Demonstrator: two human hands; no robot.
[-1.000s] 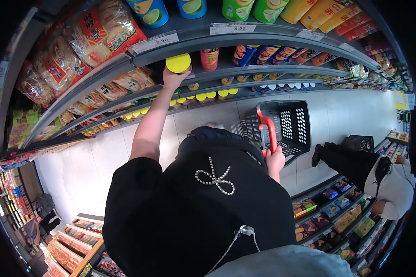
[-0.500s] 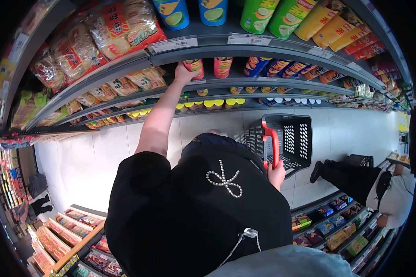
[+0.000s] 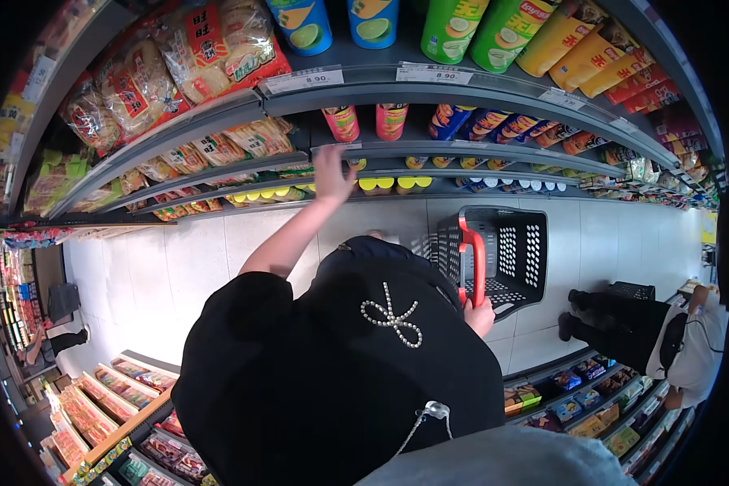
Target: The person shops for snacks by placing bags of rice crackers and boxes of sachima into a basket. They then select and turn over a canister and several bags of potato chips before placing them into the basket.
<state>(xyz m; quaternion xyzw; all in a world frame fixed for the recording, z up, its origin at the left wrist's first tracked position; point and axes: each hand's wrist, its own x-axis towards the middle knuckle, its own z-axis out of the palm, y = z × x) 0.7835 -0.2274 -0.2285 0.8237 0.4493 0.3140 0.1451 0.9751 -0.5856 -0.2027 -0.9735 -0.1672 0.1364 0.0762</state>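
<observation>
My left hand [image 3: 332, 176] is in the air just below the shelf that holds two pink snack canisters [image 3: 344, 123]. Its fingers are spread and nothing is in them; motion blurs it slightly. Both canisters stand upright side by side, apart from the hand. My right hand [image 3: 479, 316] is closed around the lower end of the red handle [image 3: 478, 263] of a black shopping basket [image 3: 535, 267]. Perforated sides and part of the basket's floor show, and no goods are visible inside.
Shelves ahead carry blue and green canisters [image 3: 455, 31], bagged rice crackers [image 3: 211, 57] and blue cans [image 3: 449, 120]. A person in black trousers [image 3: 624, 328] stands at the right beside another dark basket [image 3: 630, 289]. Behind me are more snack racks [image 3: 97, 405].
My left hand has let go of the left pink canister and drawn back from the shelf toward me. The right hand stays on the handle. The nearby person's legs have shifted.
</observation>
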